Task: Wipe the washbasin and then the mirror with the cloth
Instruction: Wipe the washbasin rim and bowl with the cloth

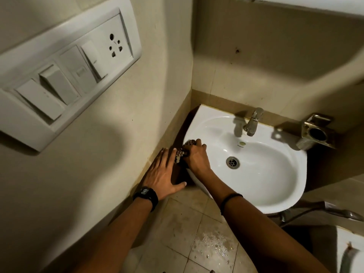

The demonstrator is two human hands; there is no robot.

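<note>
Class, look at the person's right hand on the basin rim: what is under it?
A checked cloth lies bunched under the right hand, pressed on the washbasin rim. Most of the cloth is covered by the hand.

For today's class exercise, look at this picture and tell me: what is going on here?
A person is wiping a white washbasin in a bathroom corner. The right hand presses a checked cloth onto the basin's left rim, its fingers closed over it. The left hand lies open and flat beside the basin, near the wall. The tap looks off, and the bowl is bare.
</note>
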